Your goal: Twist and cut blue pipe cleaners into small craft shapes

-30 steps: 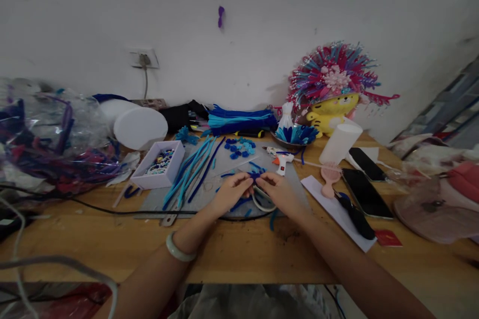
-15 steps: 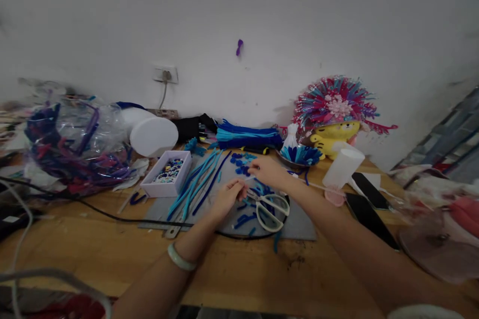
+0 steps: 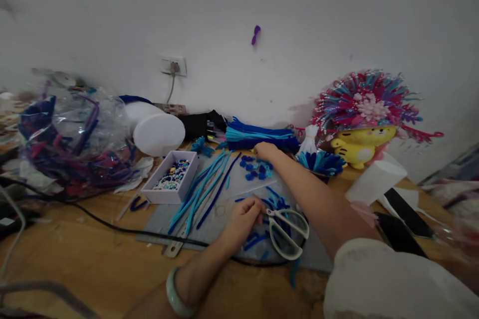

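My left hand (image 3: 245,218) is low over the grey mat (image 3: 157,217), its fingers curled together beside the blades of the pale-handled scissors (image 3: 287,233); whatever it pinches is too small to make out. Farther back, my right hand (image 3: 267,151) reaches to the front of a bundle of blue pipe cleaners (image 3: 258,135), and its fingertips are hidden from me. Between the hands lie small blue fuzzy pieces (image 3: 256,167). Short cut blue pieces (image 3: 256,241) are scattered around the scissors. Long light and dark blue pipe cleaners (image 3: 205,184) lie left of my left hand.
A white box of beads (image 3: 170,177) stands left of the mat, near a black cable (image 3: 112,227) crossing the table. A clear bag (image 3: 78,134) fills the left. A bowl of blue tufts (image 3: 322,163), a yellow plush toy (image 3: 359,147) and a white cylinder (image 3: 376,182) stand right.
My right hand has moved away from my left, back towards the pipe cleaner bundle, covering the black-and-yellow tool there. My left hand is lower, beside the scissors. The view has shifted left.
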`<state>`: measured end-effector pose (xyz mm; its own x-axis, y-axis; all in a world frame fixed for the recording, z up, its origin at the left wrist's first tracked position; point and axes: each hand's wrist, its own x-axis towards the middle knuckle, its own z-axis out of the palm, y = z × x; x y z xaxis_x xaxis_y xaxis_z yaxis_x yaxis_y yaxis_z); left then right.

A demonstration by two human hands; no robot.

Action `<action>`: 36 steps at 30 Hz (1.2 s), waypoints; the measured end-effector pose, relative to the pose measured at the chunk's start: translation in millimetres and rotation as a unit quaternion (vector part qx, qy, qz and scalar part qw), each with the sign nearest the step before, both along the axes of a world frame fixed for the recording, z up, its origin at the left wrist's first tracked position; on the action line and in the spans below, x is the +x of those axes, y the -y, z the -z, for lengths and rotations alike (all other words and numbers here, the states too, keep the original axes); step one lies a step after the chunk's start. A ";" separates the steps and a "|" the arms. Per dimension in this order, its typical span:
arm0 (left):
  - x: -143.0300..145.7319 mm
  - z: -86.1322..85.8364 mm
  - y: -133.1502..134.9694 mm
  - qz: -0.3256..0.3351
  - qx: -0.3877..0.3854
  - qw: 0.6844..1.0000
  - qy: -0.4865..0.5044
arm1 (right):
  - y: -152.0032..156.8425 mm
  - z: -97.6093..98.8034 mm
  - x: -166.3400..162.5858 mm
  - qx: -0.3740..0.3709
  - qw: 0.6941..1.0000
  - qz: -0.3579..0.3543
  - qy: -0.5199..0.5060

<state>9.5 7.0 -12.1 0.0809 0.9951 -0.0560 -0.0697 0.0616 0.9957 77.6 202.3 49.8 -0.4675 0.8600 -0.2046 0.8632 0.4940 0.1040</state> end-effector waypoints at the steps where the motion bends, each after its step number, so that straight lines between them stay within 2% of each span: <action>1: 0.8 1.0 0.4 0.000 -0.008 1.000 0.006 | -3.4 3.1 -2.6 -0.008 1.000 -0.007 0.003; 4: 2.9 3.5 1.5 0.013 -0.010 1.000 0.001 | -11.8 9.8 -7.1 -0.022 0.999 -0.026 0.005; 6: 3.9 4.6 2.1 0.019 -0.014 1.000 -0.007 | -16.8 7.4 -7.5 -0.020 0.999 -0.036 -0.002; 8: 4.6 5.1 2.6 0.023 -0.019 0.999 -0.019 | -20.9 -2.9 -6.1 -0.016 0.999 -0.046 -0.014; 12: 2.4 4.1 3.4 0.041 0.000 0.996 -0.083 | -16.8 -39.5 2.5 -0.050 0.996 -0.073 -0.026; 14: -3.3 1.5 2.3 0.032 0.030 0.987 -0.157 | -5.5 -57.5 10.3 -0.136 0.984 -0.111 -0.022; 16: -13.3 -3.1 -1.1 0.011 0.058 0.959 -0.279 | 8.8 -70.3 19.5 -0.352 0.919 -0.178 -0.021; 17: -19.7 -5.9 -3.8 0.004 0.066 0.935 -0.347 | 15.3 -74.2 24.0 -0.419 0.889 -0.183 -0.016; 18: -26.6 -8.7 -7.1 -0.004 0.069 0.909 -0.412 | 20.3 -76.5 28.0 -0.441 0.880 -0.177 -0.012; 20: -40.6 -13.1 -14.9 -0.052 0.040 0.849 -0.524 | 24.4 -76.9 34.1 -0.389 0.908 -0.155 0.002; 22: -52.3 -14.3 -22.8 -0.087 0.001 0.790 -0.607 | 21.0 -72.6 36.7 -0.275 0.949 -0.148 0.033; 24: -59.8 -12.3 -29.6 -0.094 -0.045 0.745 -0.659 | 13.5 -64.8 36.2 -0.186 0.967 -0.163 0.056; 25: -61.9 -10.5 -32.4 -0.090 -0.062 0.733 -0.672 | 9.7 -60.0 34.8 -0.168 0.968 -0.177 0.057; 30: -64.4 -2.1 -41.6 -0.069 -0.087 0.723 -0.682 | 3.8 -35.2 22.3 -0.152 0.959 -0.233 0.047; 33: -65.6 -1.7 -44.8 -0.085 -0.079 0.725 -0.679 | 10.7 -26.0 15.2 -0.117 0.960 -0.252 0.032; 35: -66.6 -3.5 -45.8 -0.127 -0.073 0.741 -0.655 | 18.0 -20.6 12.5 -0.107 0.958 -0.264 0.021; 36: -66.9 -4.6 -46.0 -0.153 -0.070 0.760 -0.628 | 22.7 -17.2 11.9 -0.103 0.957 -0.272 0.017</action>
<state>-57.4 53.0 -7.6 -0.3583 0.9336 -0.0050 0.8973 0.3459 0.2744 89.5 179.7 67.0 -0.8240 0.4314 -0.3673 0.4709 0.8819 -0.0207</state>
